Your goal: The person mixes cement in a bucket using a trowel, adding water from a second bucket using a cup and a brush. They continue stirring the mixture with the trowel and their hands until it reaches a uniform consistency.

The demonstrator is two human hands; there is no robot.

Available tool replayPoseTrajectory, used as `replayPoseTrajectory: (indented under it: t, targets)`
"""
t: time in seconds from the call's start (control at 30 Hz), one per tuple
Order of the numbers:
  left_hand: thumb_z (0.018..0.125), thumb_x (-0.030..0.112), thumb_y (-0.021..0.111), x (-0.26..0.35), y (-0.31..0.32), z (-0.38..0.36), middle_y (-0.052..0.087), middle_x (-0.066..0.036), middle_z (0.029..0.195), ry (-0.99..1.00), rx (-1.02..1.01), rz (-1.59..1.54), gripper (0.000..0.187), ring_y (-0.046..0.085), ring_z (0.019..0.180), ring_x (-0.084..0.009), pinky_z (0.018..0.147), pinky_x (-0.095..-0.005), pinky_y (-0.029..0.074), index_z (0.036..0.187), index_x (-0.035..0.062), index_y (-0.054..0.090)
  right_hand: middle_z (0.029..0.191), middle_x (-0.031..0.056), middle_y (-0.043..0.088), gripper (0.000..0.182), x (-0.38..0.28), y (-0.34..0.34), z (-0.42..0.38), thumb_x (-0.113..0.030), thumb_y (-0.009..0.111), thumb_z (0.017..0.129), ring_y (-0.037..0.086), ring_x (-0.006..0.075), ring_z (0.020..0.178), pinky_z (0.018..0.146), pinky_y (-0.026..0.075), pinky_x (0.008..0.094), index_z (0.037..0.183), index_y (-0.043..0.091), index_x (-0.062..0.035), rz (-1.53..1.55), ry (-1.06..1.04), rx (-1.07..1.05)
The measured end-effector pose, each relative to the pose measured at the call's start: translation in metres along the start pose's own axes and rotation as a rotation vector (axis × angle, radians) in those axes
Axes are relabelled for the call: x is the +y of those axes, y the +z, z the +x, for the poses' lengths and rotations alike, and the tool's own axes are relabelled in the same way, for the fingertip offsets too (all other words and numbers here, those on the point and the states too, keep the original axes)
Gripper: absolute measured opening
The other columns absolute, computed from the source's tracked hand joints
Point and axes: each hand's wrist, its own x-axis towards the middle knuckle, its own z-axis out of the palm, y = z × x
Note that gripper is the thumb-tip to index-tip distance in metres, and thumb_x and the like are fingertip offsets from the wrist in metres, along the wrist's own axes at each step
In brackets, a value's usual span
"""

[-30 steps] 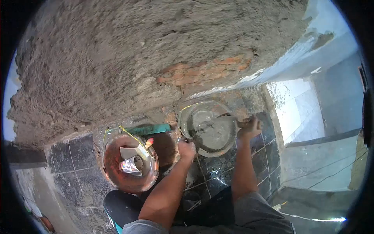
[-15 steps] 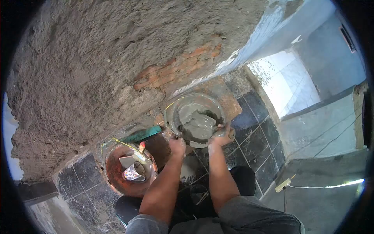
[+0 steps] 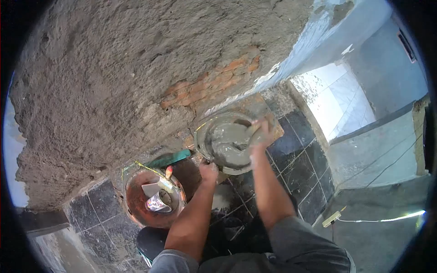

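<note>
A round bucket (image 3: 198, 144) of wet grey mortar (image 3: 228, 140) stands beside the rough wall. My left hand (image 3: 209, 171) is closed on the near-left rim of the bucket. My right hand (image 3: 261, 134) is at the right side of the bucket, blurred by motion, its fingers near the mortar and the far-right rim. Whether it holds something cannot be made out. The mortar surface is swirled, with a dark hollow near the back.
A second, reddish bucket (image 3: 135, 200) at the left holds a patterned cup (image 3: 158, 202) and a brush with a red handle tip (image 3: 169, 171). A green tool (image 3: 170, 158) lies by the wall (image 3: 100, 91). An extension socket (image 3: 331, 219) is at the right.
My right hand has moved up and away from the near-right rim to the bucket's right side. The mortar has changed shape. My left hand stays at the rim.
</note>
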Motion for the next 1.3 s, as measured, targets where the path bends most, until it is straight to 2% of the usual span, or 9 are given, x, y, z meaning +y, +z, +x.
replayPoseTrajectory:
  t: [0.03, 0.1, 0.17, 0.27, 0.57, 0.67, 0.83, 1.17, 1.3]
  targets:
    - [0.076, -0.002, 0.053, 0.004, 0.002, -0.002, 0.069, -0.013, 0.099, -0.042, 0.036, 0.054, 0.043, 0.065, 0.09, -0.0232, 0.085, -0.0334, 0.05, 0.118, -0.0078, 0.063, 0.082, 0.0107, 0.068, 0.026, 0.03, -0.013, 0.019, -0.022, 0.075, 0.087, 0.067, 0.0254, 0.072, 0.069, 0.054, 0.0382, 0.101, 0.061, -0.0049, -0.319, -0.391, -0.087]
    - [0.083, -0.003, 0.06, -0.006, -0.002, 0.001, 0.068, -0.012, 0.107, -0.021, 0.032, 0.103, 0.039, 0.063, 0.095, -0.022, 0.084, -0.0348, 0.05, 0.122, -0.0056, 0.062, 0.089, 0.0172, 0.071, 0.037, 0.036, -0.027, 0.043, -0.027, 0.076, 0.084, 0.069, 0.0341, 0.082, 0.078, 0.054, 0.0431, 0.109, 0.062, -0.0033, -0.635, -0.542, -0.355]
    - [0.086, -0.004, 0.063, -0.015, -0.005, 0.004, 0.067, -0.012, 0.11, -0.029, 0.03, 0.155, 0.037, 0.062, 0.098, -0.0214, 0.084, -0.0356, 0.051, 0.123, -0.0046, 0.061, 0.096, 0.0235, 0.071, 0.048, 0.0, -0.032, 0.059, -0.032, 0.077, 0.08, 0.068, 0.0421, 0.094, 0.086, 0.053, 0.0474, 0.115, 0.063, -0.0031, -0.607, -0.035, -0.7]
    - [0.087, -0.003, 0.061, -0.015, -0.005, 0.007, 0.067, -0.012, 0.108, -0.062, 0.01, 0.183, 0.035, 0.062, 0.095, -0.021, 0.082, -0.0352, 0.051, 0.121, -0.0051, 0.062, 0.098, 0.0272, 0.069, 0.055, -0.055, -0.039, 0.089, -0.041, 0.08, 0.075, 0.066, 0.0448, 0.096, 0.084, 0.052, 0.0483, 0.11, 0.064, -0.0016, -0.888, -0.166, -1.084]
    - [0.075, 0.0, 0.058, -0.055, -0.012, 0.023, 0.069, -0.014, 0.089, 0.01, 0.044, 0.166, 0.041, 0.064, 0.077, -0.023, 0.072, -0.0369, 0.052, 0.114, -0.0078, 0.064, 0.12, 0.0299, 0.065, 0.071, -0.103, -0.027, 0.111, -0.04, 0.078, 0.079, 0.064, 0.0424, 0.113, 0.095, 0.052, 0.0418, 0.13, 0.058, 0.0049, -1.032, -0.166, -0.92]
    - [0.075, 0.0, 0.058, -0.056, -0.015, 0.024, 0.069, -0.014, 0.09, -0.034, 0.063, 0.198, 0.04, 0.064, 0.082, -0.0239, 0.076, -0.0378, 0.052, 0.115, -0.0075, 0.063, 0.096, 0.027, 0.067, 0.058, -0.027, -0.034, 0.08, -0.043, 0.079, 0.077, 0.066, 0.0439, 0.092, 0.081, 0.052, 0.046, 0.107, 0.065, 0.0043, -0.826, -0.306, -0.606]
    - [0.085, -0.004, 0.057, -0.022, -0.004, 0.01, 0.065, -0.011, 0.102, -0.022, 0.035, 0.073, 0.033, 0.062, 0.085, -0.0187, 0.071, -0.0321, 0.051, 0.118, -0.0055, 0.06, 0.112, 0.0095, 0.069, 0.039, 0.029, -0.007, 0.014, -0.018, 0.078, 0.089, 0.063, 0.0195, 0.095, 0.086, 0.049, 0.0342, 0.119, 0.065, 0.0016, 0.04, 0.343, 0.142]
    - [0.091, 0.012, 0.066, -0.03, 0.049, -0.065, 0.063, -0.01, 0.103, -0.209, 0.503, 0.118, 0.035, 0.057, 0.091, -0.0231, 0.087, -0.0383, 0.048, 0.121, -0.0027, 0.057, 0.089, 0.0001, 0.057, 0.027, 0.058, -0.023, -0.054, -0.009, 0.082, 0.078, 0.051, 0.014, 0.079, 0.072, 0.044, 0.0293, 0.087, 0.057, -0.0042, 0.202, 0.293, -0.008]
    - [0.095, 0.017, 0.063, -0.065, 0.073, -0.1, 0.062, -0.009, 0.101, -0.273, 0.494, -0.375, 0.029, 0.054, 0.089, -0.0205, 0.086, -0.0376, 0.047, 0.117, 0.0002, 0.057, 0.087, -0.0001, 0.056, 0.027, 0.042, -0.025, -0.065, -0.011, 0.081, 0.078, 0.05, 0.0134, 0.078, 0.069, 0.043, 0.0294, 0.088, 0.057, -0.0052, 0.08, 0.131, -0.139]
